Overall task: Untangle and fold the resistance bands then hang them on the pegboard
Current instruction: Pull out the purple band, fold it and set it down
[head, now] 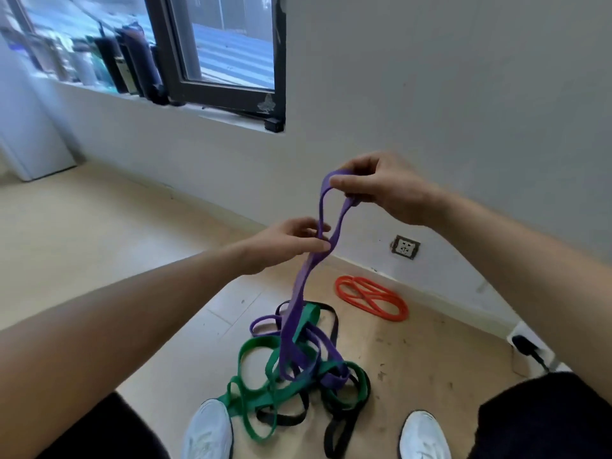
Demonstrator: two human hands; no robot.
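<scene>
We stand on a pale wooden floor [99, 243] by a white wall [463, 94] with a dark window [225, 44]. We see no pegboard here. Down between our white shoes [208, 429] lies a big messy pile of bands. A green band [255, 349] and a black band [334, 435] loop all over each other. An orange band [371, 298] lies apart, close to the wall, and looks free of the mess. The purple band [299, 293] is the one we are working on. It runs straight up from the pile to our hands, so its long way goes up and down, and its low end is in the tangle under us. Our right hand [387, 190] is higher and holds the top of the purple loop. Its fingers [346, 184] are curled and pinch the band at the bend. Our left hand [284, 243] is lower and closer to the pile. Its fingers [314, 245] and thumb are close together and pinch the band where its two sides meet. We think the next job is to pull up and slide the left hand down to work the purple band out.
</scene>
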